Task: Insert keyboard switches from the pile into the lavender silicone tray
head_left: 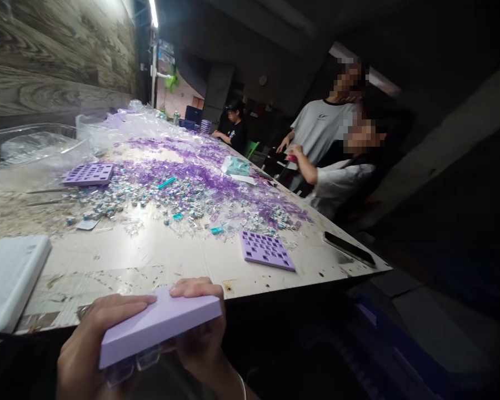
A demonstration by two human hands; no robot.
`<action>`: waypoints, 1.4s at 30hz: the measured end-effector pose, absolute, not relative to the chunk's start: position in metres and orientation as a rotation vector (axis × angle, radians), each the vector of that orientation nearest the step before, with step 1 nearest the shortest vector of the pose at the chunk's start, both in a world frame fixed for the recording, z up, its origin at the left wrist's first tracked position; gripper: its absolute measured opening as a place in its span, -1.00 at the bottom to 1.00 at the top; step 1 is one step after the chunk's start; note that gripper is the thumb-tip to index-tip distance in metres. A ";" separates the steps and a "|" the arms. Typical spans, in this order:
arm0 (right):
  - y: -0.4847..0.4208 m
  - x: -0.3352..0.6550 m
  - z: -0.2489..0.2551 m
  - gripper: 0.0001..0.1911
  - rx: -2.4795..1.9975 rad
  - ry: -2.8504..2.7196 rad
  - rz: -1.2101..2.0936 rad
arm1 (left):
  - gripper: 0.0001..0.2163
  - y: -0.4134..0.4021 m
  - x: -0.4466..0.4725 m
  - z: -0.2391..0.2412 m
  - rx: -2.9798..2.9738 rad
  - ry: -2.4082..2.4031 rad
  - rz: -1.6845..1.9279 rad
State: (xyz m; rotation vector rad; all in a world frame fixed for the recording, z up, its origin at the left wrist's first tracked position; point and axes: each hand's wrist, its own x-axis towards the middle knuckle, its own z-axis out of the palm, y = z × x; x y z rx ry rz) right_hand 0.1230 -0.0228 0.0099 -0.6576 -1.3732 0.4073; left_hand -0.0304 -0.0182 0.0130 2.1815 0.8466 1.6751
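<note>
Just off the table's front edge, both hands hold a lavender keypad (162, 322), its plain back tilted upward. Clear keycaps (149, 358) poke out from its underside. My left hand (87, 339) wraps around the near left end, fingers lying over the top. Around the right end closes my right hand (204, 328), its fingertips on the back; the rest of its grip underneath is partly hidden. Nearest on the table is another lavender plate with square holes (268, 251), lying flat. A similar lavender plate (89, 174) rests farther left among loose parts.
Purple and clear plastic pieces (179, 169) and small white switches (120, 203) spread over the table (129, 278). A white box-like device (14, 278) sits at left, a phone (349, 249) at the right edge. Clear trays (33, 144) stand behind. Several people (329, 128) are along the far side.
</note>
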 end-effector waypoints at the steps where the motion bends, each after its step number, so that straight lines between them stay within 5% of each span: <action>1: -0.023 0.124 0.012 -0.64 -0.668 -1.376 0.451 | -0.67 -0.018 -0.028 0.017 2.183 0.805 1.696; 23: -0.014 0.140 0.028 -0.43 -0.638 -1.511 0.542 | -0.53 -0.002 -0.025 0.035 2.163 0.671 1.577; 42: -0.019 0.132 0.013 -0.62 -0.524 -1.381 0.441 | -0.64 -0.015 -0.027 0.034 2.175 0.692 1.585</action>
